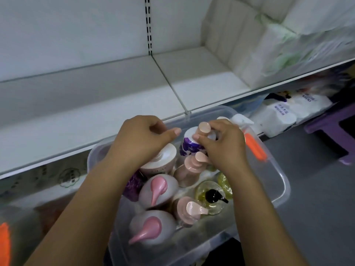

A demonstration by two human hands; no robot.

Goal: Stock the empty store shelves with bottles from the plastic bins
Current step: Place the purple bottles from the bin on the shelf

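A purple stool point(322, 121) stands on the grey floor point(307, 189) at right.

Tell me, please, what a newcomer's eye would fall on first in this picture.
First, the two hands at the centre: the right hand grips the pale pink pump top of a white bottle with a purple label, while the left hand is beside it with curled fingers. Below them, the clear plastic bin is crowded with pink-pumped bottles, and behind it the long white shelf is bare at the left.
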